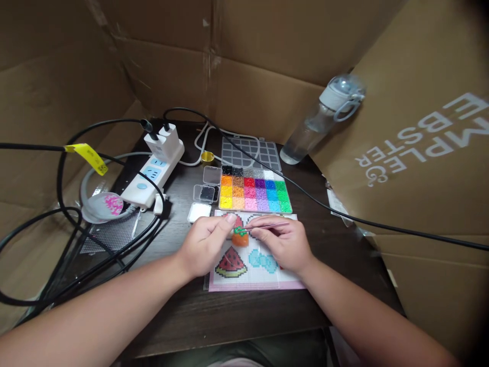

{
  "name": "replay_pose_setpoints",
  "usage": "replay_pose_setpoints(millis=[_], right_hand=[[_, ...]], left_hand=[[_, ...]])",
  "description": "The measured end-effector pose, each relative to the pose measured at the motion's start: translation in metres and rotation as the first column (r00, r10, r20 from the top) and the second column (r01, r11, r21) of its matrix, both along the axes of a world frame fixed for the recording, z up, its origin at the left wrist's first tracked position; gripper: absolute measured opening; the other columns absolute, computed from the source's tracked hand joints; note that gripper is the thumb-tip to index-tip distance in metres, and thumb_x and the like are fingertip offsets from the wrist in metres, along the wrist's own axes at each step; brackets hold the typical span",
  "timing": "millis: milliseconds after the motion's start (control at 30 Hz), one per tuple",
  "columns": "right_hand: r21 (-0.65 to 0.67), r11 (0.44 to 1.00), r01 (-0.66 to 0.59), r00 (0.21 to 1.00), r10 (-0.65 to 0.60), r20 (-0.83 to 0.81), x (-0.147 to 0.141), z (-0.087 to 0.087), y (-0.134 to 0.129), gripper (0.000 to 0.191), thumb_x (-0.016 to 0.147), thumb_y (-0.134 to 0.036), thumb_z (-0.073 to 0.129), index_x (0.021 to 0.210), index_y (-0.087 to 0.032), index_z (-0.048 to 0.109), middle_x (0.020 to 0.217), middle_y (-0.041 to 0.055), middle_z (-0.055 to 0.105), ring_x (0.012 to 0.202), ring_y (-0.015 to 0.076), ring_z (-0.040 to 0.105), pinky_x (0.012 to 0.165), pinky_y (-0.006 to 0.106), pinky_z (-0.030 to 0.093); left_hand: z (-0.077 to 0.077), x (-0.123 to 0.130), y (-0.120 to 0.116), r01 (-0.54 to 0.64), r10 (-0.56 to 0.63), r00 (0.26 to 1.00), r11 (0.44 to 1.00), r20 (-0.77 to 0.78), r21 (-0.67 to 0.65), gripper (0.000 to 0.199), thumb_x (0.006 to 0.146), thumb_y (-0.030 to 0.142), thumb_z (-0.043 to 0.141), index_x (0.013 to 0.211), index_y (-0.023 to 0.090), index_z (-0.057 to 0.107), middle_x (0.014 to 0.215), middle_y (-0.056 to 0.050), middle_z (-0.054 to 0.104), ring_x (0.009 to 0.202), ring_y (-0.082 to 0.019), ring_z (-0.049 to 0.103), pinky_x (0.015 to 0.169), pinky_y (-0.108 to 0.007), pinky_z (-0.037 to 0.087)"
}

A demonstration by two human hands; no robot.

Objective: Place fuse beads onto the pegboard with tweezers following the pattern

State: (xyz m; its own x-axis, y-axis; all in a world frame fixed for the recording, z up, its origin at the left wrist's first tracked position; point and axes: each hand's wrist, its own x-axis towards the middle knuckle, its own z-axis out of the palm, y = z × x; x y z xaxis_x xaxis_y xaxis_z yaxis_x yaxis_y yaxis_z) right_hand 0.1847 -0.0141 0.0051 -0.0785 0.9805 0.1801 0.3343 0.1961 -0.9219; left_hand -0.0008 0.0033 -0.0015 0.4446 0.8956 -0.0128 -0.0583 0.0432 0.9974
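My left hand (pixel 206 242) is closed at the left side of a small orange and green piece (pixel 240 238), thumb and fingers against its edge. My right hand (pixel 284 242) pinches thin pinkish tweezers (pixel 267 226), whose tips reach the green top of that piece. Below both hands lies a pattern sheet (pixel 252 280) printed with a watermelon slice (pixel 231 263) and a light blue shape (pixel 263 260). Just behind the sheet stands a bead box (pixel 255 189) with compartments of many colours.
Small clear boxes (pixel 199 212) and a gold cup (pixel 207 157) stand left of the bead box. A power strip (pixel 148 178) with looping black cables is at the left. A water bottle (pixel 321 120) leans at the back right, and cardboard walls surround the table.
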Motion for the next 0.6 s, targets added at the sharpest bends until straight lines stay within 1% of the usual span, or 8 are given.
replay_pose_setpoints(millis=[100, 200, 333, 600], right_hand=[[-0.001, 1.0, -0.012, 1.0, 0.012, 0.006, -0.0018, -0.0006, 0.0019, 0.008, 0.075, -0.019, 0.067, 0.079, -0.023, 0.074, 0.081, 0.0028, 0.073, 0.078, 0.0184, 0.069, 0.076, 0.031, 0.056], [0.011, 0.999, -0.044, 0.999, 0.044, 0.017, -0.0024, 0.0007, 0.0031, 0.009, 0.076, -0.019, 0.066, 0.079, -0.023, 0.074, 0.081, 0.0028, 0.073, 0.077, 0.018, 0.068, 0.075, 0.031, 0.056], [-0.013, 0.998, -0.06, 0.998, 0.06, 0.035, -0.0023, -0.0005, 0.0048, 0.01, 0.077, -0.022, 0.065, 0.079, -0.023, 0.074, 0.081, 0.0034, 0.073, 0.076, 0.0185, 0.068, 0.074, 0.032, 0.056], [-0.033, 0.997, -0.066, 0.997, 0.067, 0.037, -0.0033, -0.0022, 0.0058, 0.009, 0.076, -0.02, 0.066, 0.079, -0.022, 0.074, 0.08, 0.0028, 0.073, 0.076, 0.0182, 0.068, 0.073, 0.03, 0.056]], left_hand=[[-0.0009, 0.0, 0.0001, -0.004, 0.004, 1.0, 1.0, 0.024, -0.014, 0.05, 0.092, 0.043, 0.039, 0.05, 0.018, 0.031, 0.05, 0.003, 0.037, 0.046, -0.008, 0.03, 0.044, -0.022, 0.026], [-0.002, -0.0002, -0.0007, -0.014, 0.015, 0.999, 1.0, 0.042, -0.016, 0.049, 0.092, 0.043, 0.04, 0.051, 0.018, 0.032, 0.049, 0.004, 0.032, 0.046, -0.008, 0.027, 0.044, -0.022, 0.026], [-0.0035, -0.0003, -0.0017, -0.04, 0.041, 0.998, 0.999, 0.05, -0.008, 0.049, 0.092, 0.044, 0.04, 0.052, 0.018, 0.031, 0.05, 0.005, 0.025, 0.046, -0.008, 0.023, 0.044, -0.023, 0.024], [-0.0026, 0.0001, -0.0001, -0.029, 0.029, 0.999, 1.0, 0.047, 0.002, 0.049, 0.091, 0.047, 0.039, 0.052, 0.018, 0.03, 0.05, 0.005, 0.024, 0.045, -0.008, 0.023, 0.043, -0.023, 0.023]])
